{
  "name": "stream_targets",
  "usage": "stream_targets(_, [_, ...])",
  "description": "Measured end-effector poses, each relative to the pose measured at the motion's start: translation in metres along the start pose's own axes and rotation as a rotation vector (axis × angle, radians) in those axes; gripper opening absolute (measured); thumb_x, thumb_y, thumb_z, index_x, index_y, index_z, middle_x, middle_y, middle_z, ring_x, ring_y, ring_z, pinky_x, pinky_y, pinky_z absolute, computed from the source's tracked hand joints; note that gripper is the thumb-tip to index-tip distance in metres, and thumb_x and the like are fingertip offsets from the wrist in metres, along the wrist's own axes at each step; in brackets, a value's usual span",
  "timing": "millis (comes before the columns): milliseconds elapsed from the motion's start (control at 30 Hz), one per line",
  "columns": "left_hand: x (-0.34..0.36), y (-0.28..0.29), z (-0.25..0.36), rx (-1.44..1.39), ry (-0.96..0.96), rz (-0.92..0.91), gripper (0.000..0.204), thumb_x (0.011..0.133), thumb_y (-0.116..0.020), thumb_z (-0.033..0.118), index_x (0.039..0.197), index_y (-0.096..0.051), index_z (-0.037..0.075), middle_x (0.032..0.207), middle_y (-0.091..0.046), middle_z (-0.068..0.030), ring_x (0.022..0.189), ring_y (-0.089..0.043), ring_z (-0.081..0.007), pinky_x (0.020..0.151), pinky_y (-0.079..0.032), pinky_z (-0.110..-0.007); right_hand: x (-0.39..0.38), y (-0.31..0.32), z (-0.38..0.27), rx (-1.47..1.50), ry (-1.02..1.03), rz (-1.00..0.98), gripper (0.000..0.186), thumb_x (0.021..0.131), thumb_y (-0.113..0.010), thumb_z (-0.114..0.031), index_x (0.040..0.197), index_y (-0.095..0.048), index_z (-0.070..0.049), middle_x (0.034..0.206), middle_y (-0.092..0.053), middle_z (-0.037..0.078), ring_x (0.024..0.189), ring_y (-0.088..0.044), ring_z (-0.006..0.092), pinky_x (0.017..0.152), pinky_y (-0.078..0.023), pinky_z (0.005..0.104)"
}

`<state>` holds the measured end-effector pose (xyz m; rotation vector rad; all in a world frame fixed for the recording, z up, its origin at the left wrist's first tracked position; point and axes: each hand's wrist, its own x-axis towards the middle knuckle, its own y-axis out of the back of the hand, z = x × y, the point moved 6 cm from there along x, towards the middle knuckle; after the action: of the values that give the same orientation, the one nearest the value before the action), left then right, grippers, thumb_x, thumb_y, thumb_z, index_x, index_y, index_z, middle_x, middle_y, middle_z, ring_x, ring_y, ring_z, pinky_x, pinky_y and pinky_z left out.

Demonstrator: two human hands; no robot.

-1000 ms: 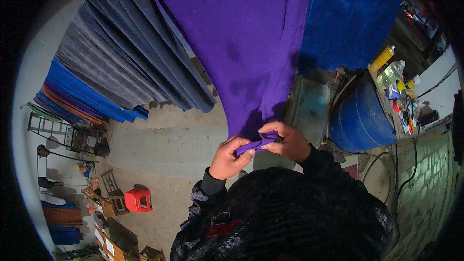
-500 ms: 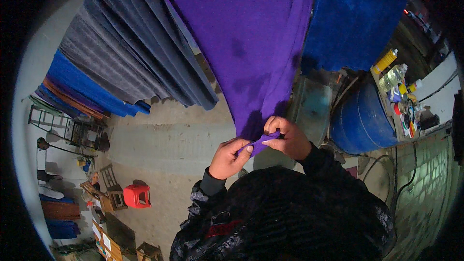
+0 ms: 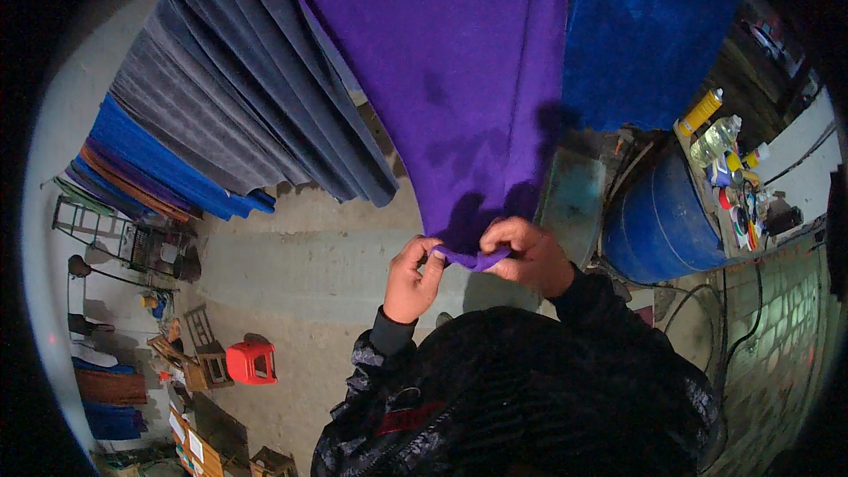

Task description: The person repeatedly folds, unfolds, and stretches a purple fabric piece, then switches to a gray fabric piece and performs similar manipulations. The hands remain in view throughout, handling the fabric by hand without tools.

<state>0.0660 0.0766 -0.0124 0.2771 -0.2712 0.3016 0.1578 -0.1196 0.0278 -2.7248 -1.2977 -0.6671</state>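
Note:
A long purple cloth (image 3: 450,79) hangs down from the top of the view and narrows toward me. At its near end, my left hand (image 3: 413,281) pinches the left part of the gathered edge between thumb and finger. My right hand (image 3: 528,256) grips the same edge a little to the right, its fingers curled over the fabric. Between the two hands a short stretch of the edge sags in a fold. Shadows of my hands fall on the cloth just above them.
Grey cloth (image 3: 256,97) hangs at the left, with a dark blue cloth (image 3: 649,44) at the right. A blue barrel (image 3: 662,221) stands right of me beside a shelf with bottles, among them a clear bottle (image 3: 715,141). A red stool (image 3: 252,362) is on the floor at left.
My left hand has shifted up and slightly left, and its grip now sits at the edge's left end. The folded edge between my hands has turned more level.

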Motion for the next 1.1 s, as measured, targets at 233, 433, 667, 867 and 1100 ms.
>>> stream_targets(233, [0.006, -0.002, 0.029, 0.095, -0.103, -0.074, 0.010, 0.101, -0.070, 0.008, 0.106, -0.070, -0.001, 0.088, -0.066, -0.0095, 0.075, -0.062, -0.0172, 0.068, -0.050, -0.031, -0.004, -0.027, 0.017, 0.052, -0.176, -0.048, 0.056, 0.088, -0.080, -0.003, 0.140, -0.058, -0.002, 0.112, -0.070, 0.009, 0.109, -0.066, 0.0167, 0.097, -0.052, 0.0325])
stream_targets(433, [0.005, -0.010, 0.032, 0.020, -0.022, -0.075, 0.014, 0.098, -0.075, 0.007, 0.109, -0.069, 0.000, 0.092, -0.073, -0.0081, 0.080, -0.069, -0.0148, 0.073, -0.056, -0.030, 0.000, -0.021, 0.018, -0.034, -0.230, -0.062, 0.059, 0.089, -0.082, -0.009, 0.142, -0.057, 0.000, 0.105, -0.070, 0.009, 0.101, -0.067, 0.0165, 0.090, -0.053, 0.0333])
stream_targets(667, [0.005, -0.011, 0.024, 0.023, 0.005, -0.079, 0.017, 0.098, -0.076, 0.007, 0.111, -0.067, 0.000, 0.095, -0.076, -0.0084, 0.083, -0.071, -0.0148, 0.077, -0.058, -0.031, 0.003, -0.020, 0.021, -0.032, -0.295, -0.059, 0.035, 0.091, -0.082, -0.014, 0.120, -0.069, -0.001, 0.099, -0.070, 0.008, 0.092, -0.066, 0.0156, 0.082, -0.053, 0.0333])
stream_targets(867, [0.007, -0.017, 0.019, 0.067, -0.026, -0.079, 0.018, 0.096, -0.074, 0.004, 0.113, -0.067, 0.001, 0.099, -0.074, -0.0104, 0.088, -0.071, -0.0187, 0.080, -0.057, -0.033, 0.008, -0.010, 0.018, -0.109, -0.314, -0.004, 0.026, 0.091, -0.083, -0.016, 0.109, -0.071, -0.003, 0.094, -0.070, 0.008, 0.088, -0.066, 0.0142, 0.079, -0.053, 0.0326])
stream_targets(1100, [0.012, -0.025, 0.006, 0.234, -0.144, -0.049, 0.021, 0.092, -0.069, -0.001, 0.113, -0.066, 0.001, 0.106, -0.069, -0.0165, 0.095, -0.070, -0.0357, 0.082, -0.056, -0.038, 0.007, -0.001, 0.010, -0.189, -0.170, 0.047, 0.026, 0.089, -0.085, -0.015, 0.107, -0.069, -0.004, 0.093, -0.068, 0.006, 0.084, -0.062, 0.0136, 0.076, -0.051, 0.0318])
